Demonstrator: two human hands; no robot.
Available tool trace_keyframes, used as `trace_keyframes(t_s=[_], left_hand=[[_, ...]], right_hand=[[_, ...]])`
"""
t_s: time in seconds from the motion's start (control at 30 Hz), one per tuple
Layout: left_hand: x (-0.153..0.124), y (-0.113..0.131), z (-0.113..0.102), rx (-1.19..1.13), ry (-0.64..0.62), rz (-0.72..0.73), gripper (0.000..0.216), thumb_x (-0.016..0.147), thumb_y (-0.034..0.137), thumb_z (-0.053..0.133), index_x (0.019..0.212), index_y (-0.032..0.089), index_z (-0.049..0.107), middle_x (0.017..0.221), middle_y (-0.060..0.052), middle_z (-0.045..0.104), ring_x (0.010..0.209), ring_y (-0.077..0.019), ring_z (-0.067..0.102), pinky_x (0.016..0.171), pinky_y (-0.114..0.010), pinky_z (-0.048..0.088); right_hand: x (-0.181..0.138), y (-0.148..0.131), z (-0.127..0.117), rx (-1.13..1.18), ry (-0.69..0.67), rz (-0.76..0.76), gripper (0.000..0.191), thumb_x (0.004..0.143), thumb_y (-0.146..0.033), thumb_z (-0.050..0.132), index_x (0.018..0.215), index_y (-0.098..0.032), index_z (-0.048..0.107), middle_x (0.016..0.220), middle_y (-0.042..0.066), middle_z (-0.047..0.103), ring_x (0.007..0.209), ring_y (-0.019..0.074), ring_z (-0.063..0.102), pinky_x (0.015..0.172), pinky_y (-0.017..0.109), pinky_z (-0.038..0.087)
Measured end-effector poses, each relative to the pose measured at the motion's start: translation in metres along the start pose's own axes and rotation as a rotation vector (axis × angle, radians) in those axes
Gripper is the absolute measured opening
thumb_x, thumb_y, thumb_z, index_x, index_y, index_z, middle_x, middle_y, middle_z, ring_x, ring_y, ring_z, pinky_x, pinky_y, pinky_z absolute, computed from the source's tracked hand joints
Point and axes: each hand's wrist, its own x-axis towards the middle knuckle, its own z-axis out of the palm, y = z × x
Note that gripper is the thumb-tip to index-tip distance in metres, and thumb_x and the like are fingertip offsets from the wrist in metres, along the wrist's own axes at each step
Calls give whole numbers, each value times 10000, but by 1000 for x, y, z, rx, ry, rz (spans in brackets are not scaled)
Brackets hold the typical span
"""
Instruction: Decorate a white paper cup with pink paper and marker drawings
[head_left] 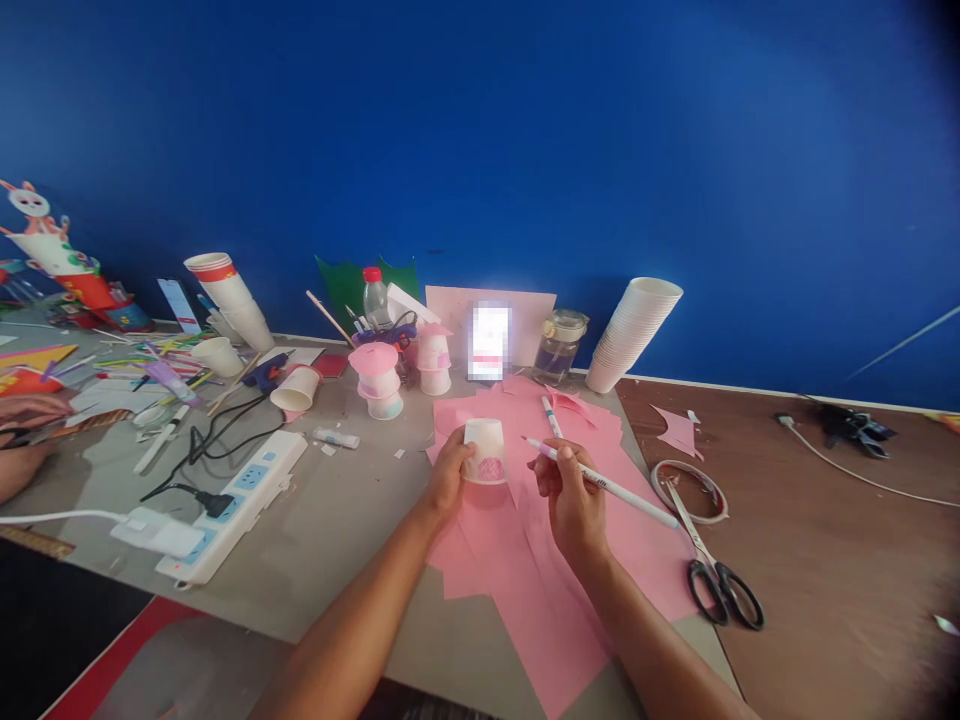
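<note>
My left hand (pixel 448 475) grips a white paper cup (pixel 484 440) from its left side. The cup is upside down, and a pink patterned patch marks its lower front. In my right hand (pixel 571 495) is a white marker (pixel 626 490), its tip pointing left toward the cup but apart from it. Beneath both hands lie overlapping sheets of pink paper (pixel 551 640). Another marker (pixel 551 417) rests on the paper just behind my right hand. Two decorated cup pieces with pink tops, a nearer one (pixel 377 382) and a farther one (pixel 434 358), stand behind and to the left.
Scissors (pixel 724 590) lean across a tape roll (pixel 690 492) on the right. Behind stand a lit phone (pixel 488 340), a glass jar (pixel 560 345) and a leaning cup stack (pixel 634 335). A power strip (pixel 236 505) with cables lies left. Another person's hand (pixel 30 440) shows at far left.
</note>
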Motion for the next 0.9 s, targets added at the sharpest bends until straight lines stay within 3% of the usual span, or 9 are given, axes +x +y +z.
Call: trace_keyframes(t_s=[0.13, 0.3, 0.47, 0.57, 0.7, 0.9], left_hand=[[-1, 2, 1, -42, -18, -18, 300, 703, 316, 614, 965, 175, 648, 756, 4, 601, 674, -126, 510, 621, -233, 380], [-2, 3, 1, -74, -16, -19, 293, 717, 320, 630, 968, 171, 658, 733, 16, 580, 624, -107, 467, 585, -227, 354], [0, 1, -1, -89, -11, 6, 220, 731, 316, 629, 895, 171, 653, 728, 18, 567, 645, -108, 474, 596, -224, 372], [1, -1, -1, -91, -22, 8, 204, 742, 315, 627, 883, 169, 651, 749, 10, 585, 673, -116, 498, 615, -227, 392], [0, -2, -1, -116, -19, -9, 218, 759, 348, 651, 893, 177, 642, 797, 3, 630, 726, -134, 553, 672, -243, 428], [-3, -3, 0, -127, -67, -100, 468, 806, 588, 604, 944, 145, 666, 842, -72, 700, 883, -235, 646, 808, -333, 471]], right_hand=[[-3, -2, 2, -121, 62, -55, 338, 943, -465, 469, 1117, -198, 582, 663, -17, 637, 436, 83, 402, 448, 226, 369], [-5, 11, 0, -302, -93, -272, 259, 962, -346, 444, 1161, -224, 558, 704, -16, 656, 433, 86, 426, 453, 231, 409], [-5, 24, -2, -485, -192, -513, 257, 929, -189, 453, 1176, -228, 512, 864, 41, 676, 713, 154, 630, 640, 296, 537], [-6, 24, -1, -515, -240, -557, 264, 905, -143, 452, 1147, -225, 518, 973, 71, 670, 823, 178, 649, 715, 331, 560], [-7, 20, 1, -503, -281, -583, 283, 888, -116, 467, 1144, -226, 516, 997, 72, 667, 803, 176, 648, 706, 330, 564], [-8, 16, 2, -480, -319, -622, 300, 876, -117, 499, 1153, -226, 529, 1037, 84, 659, 828, 187, 660, 735, 353, 569]])
